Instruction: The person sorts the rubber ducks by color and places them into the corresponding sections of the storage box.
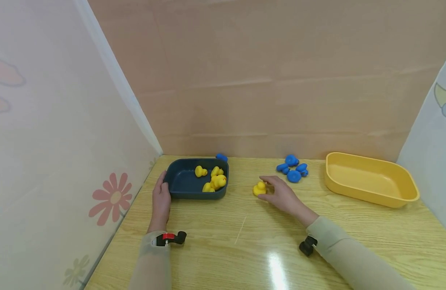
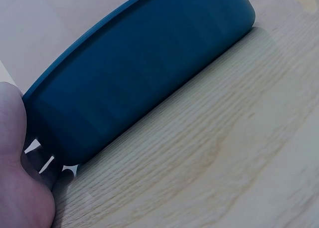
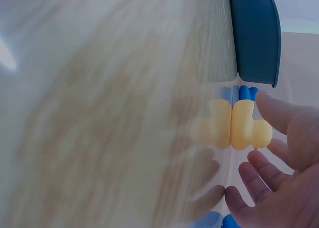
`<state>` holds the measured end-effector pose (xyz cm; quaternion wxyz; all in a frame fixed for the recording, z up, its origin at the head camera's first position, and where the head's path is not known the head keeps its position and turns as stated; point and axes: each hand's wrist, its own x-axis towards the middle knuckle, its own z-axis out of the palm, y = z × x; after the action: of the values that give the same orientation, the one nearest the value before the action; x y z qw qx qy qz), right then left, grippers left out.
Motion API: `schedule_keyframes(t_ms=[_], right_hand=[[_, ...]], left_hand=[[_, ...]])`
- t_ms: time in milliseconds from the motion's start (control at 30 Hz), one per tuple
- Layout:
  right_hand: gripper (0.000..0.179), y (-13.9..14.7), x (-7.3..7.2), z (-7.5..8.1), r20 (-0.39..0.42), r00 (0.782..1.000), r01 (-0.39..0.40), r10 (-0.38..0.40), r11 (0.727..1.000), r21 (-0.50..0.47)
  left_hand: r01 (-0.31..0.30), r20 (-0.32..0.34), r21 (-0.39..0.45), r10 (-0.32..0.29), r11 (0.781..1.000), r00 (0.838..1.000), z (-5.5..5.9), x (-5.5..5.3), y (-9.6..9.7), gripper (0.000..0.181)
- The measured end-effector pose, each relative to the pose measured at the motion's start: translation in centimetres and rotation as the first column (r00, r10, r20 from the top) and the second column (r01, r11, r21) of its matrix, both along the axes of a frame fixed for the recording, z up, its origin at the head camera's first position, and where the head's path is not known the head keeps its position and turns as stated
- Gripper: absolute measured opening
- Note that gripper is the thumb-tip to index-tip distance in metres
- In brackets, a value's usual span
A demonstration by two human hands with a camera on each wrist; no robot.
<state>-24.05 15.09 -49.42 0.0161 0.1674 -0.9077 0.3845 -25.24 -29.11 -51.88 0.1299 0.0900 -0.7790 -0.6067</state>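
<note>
Duck [image 1: 260,190]: lower centre, upright on table [image 1: 215,249].
Right hand [image 1: 283,196]: fingers parted around duck, nothing gripped.
Left hand [image 1: 161,201]: fingers extended, touching tray [image 1: 197,195], centre left.

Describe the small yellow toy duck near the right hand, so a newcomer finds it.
On the pale wooden table, find the dark blue rectangular tray. To its right, a small yellow toy duck sits by the right hand. It is the only yellow duck outside that tray; the other loose toys are blue.
</note>
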Motion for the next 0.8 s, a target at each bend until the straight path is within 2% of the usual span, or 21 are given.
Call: schedule_keyframes(t_ms=[800], right_hand=[[0.063, -0.53, -0.39, -0.12, -0.051, 0.998, 0.023, -0.02, 0.999, 0.046]], left_hand=[[-0.004, 0.0, 0.011, 0.004, 1.0, 1.0, -0.28, -0.22, 0.06, 0.058]])
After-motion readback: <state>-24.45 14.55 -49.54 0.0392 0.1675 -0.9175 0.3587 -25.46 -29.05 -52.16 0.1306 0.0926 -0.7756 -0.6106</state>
